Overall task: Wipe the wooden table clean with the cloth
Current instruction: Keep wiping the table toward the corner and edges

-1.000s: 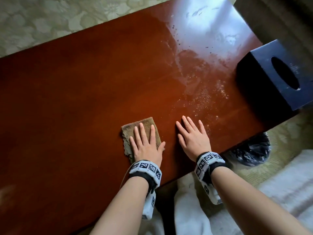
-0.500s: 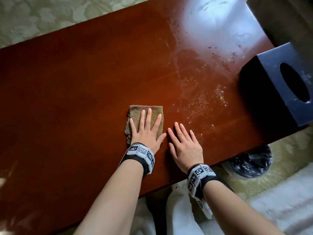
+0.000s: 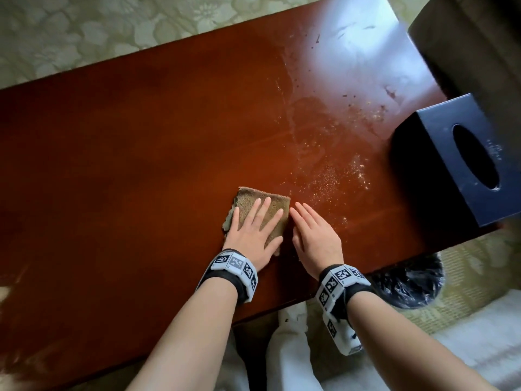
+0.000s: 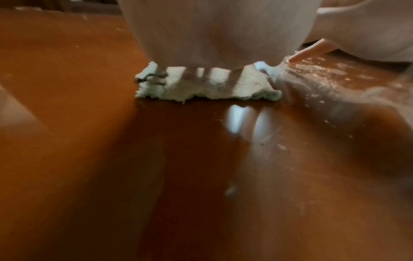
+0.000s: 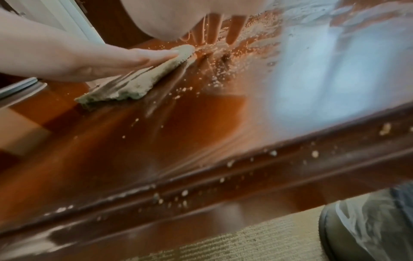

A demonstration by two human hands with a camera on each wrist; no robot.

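A folded tan cloth (image 3: 277, 206) lies on the glossy red-brown wooden table (image 3: 127, 153). My left hand (image 3: 255, 227) presses flat on it with straight, spread fingers. My right hand (image 3: 314, 235) lies flat on the bare wood just right of the cloth, fingers straight and together. Pale crumbs (image 3: 332, 179) are scattered ahead of and to the right of both hands. In the left wrist view the cloth (image 4: 208, 86) shows under my palm. The right wrist view shows the cloth (image 5: 138, 84) under my left hand (image 5: 89, 61), with crumbs (image 5: 214, 77) beside it.
A dark blue tissue box (image 3: 456, 156) stands on the table's right end. A bin lined with a black bag (image 3: 408, 280) sits on the carpet below the near edge. Crumbs (image 5: 185, 193) cling to the table's front moulding. Streaks and dark specks (image 3: 352, 94) mark the far right.
My left hand has slid the cloth to the right and away from me, up beside the crumbs. My right hand has stayed flat on the wood, and the cloth has closed up to it.
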